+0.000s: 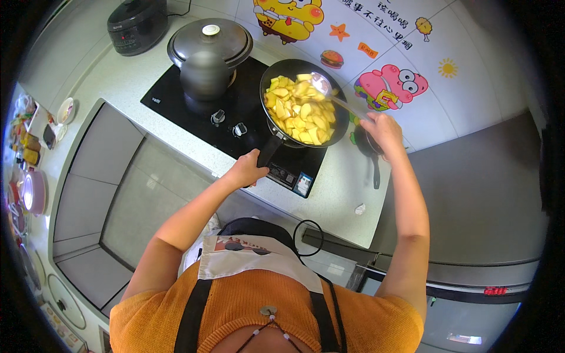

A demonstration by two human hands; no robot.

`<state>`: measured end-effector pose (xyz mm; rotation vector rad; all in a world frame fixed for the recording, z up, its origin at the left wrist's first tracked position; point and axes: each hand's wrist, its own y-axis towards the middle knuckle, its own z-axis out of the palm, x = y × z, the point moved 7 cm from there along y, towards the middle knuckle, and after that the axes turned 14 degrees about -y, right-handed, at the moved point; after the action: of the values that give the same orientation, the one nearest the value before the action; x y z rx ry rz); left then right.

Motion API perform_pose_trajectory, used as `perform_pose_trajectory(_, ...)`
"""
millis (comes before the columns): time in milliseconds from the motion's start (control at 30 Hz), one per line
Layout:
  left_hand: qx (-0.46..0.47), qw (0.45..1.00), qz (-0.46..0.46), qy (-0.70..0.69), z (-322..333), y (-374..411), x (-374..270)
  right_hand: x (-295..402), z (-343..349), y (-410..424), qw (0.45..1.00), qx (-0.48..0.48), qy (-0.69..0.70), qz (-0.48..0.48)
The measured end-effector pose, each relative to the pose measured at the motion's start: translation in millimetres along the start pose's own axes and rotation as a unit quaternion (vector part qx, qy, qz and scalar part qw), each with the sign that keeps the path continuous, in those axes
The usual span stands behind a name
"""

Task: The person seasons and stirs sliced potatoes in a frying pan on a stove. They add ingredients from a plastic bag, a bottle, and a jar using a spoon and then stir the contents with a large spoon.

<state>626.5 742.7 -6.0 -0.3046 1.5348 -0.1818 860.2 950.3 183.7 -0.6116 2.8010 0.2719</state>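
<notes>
A black wok [342, 128] stands on the right burner of the black gas hob [167, 95], filled with sliced yellow pieces of food, perhaps potato [304, 117]. My left hand [249, 169] grips the wok's black handle [269, 150]. In my right hand [385, 132] is the handle of a metal spatula or ladle [321, 84]; its blurred head lies among the slices at the wok's upper right side. My fingers partly hide both handles.
A lidded metal pot [190, 37] stands at the hob's far left, with a blurred dark round thing [204, 75] before it. A rice cooker [137, 28] stands behind left. Beside the wall at right is a small dark pan [376, 170]. Bowls and containers line the left counter [50, 176].
</notes>
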Motion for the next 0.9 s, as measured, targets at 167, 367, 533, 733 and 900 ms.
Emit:
perform_pose_trajectory(167,-0.001,1.0,0.009,-0.009,-0.5,1.0,3.0,32.8,-2.0,6.2,0.999,0.035,-0.024,-0.014)
perform_pose_trajectory(367,-0.001,1.0,0.009,-0.001,0.3,-0.5,3.8,26.1,37.5,-7.9,0.996,0.088,-0.028,-0.021)
perform_pose_trajectory(533,-0.004,1.0,0.023,0.005,-0.5,-0.1,1.2,-6.7,18.9,-22.3,0.993,0.04,-0.109,0.001)
perform_pose_trajectory(733,-0.009,1.0,0.011,-0.001,0.2,0.6,3.1,-22.6,3.0,-16.9,0.958,-0.097,-0.264,-0.063)
perform_pose_trajectory(900,-0.012,1.0,0.0,-0.005,0.9,0.8,4.0,-24.1,57.3,1.8,0.969,-0.073,-0.229,-0.052)
